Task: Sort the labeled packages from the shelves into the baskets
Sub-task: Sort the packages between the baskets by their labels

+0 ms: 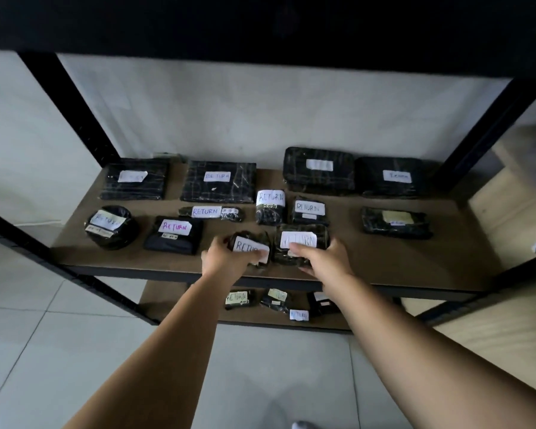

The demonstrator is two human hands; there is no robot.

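Several black wrapped packages with white "RETURN" labels lie on the brown shelf board (338, 270). At the front edge my left hand (222, 258) grips a small package (250, 247) with a white RETURN label. Right beside it my right hand (321, 258) holds a larger dark package (300, 241) by its near right side, thumb on top near the label. Both packages rest at the shelf's front. No basket is in view.
Black posts (72, 103) frame the shelf unit; a dark upper shelf (260, 26) hangs overhead. The lower shelf (174, 298) carries more labeled packages (240, 298). Other packages (218, 181) fill the back rows. Grey tiled floor (75, 351) lies below.
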